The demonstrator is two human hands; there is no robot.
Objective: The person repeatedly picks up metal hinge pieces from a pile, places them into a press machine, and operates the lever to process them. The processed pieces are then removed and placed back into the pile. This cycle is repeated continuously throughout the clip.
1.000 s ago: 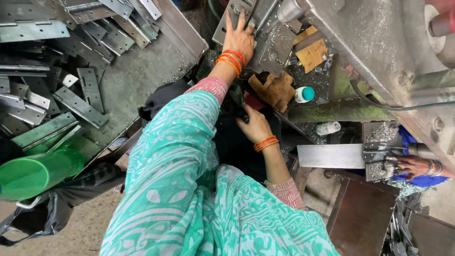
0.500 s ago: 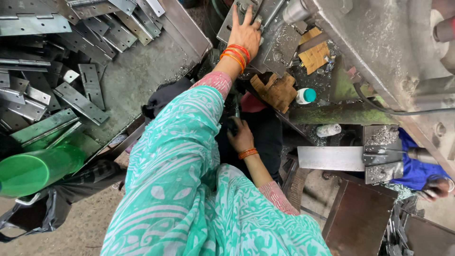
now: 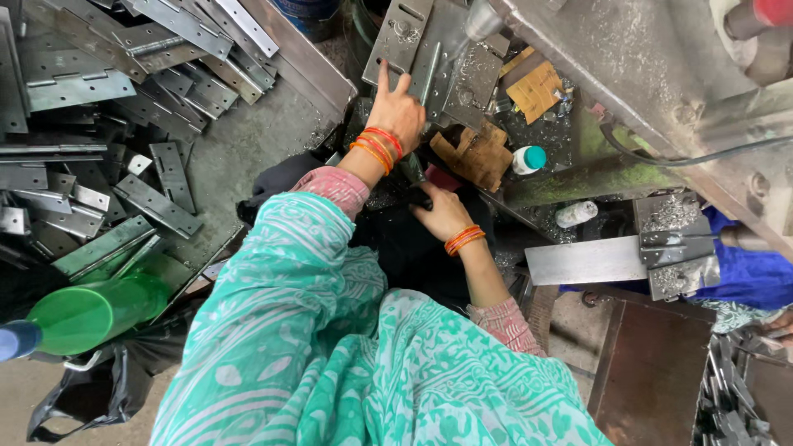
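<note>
Hands are busy at the machine: the right hand (image 3: 442, 213) is low and close, fingers curled on something dark I cannot make out. Farther up, the left hand (image 3: 396, 107) lies flat, fingers spread, on a metal hinge (image 3: 413, 37) under the drill; many more hinges (image 3: 124, 99) wait in the pile at the far left.

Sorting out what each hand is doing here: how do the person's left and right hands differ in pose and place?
The left hand reaches up, fingers spread, flat on a grey metal hinge plate. The right hand sits lower and nearer the body, curled on something dark whose kind is not clear. Both wrists wear orange and red bangles.
</note>
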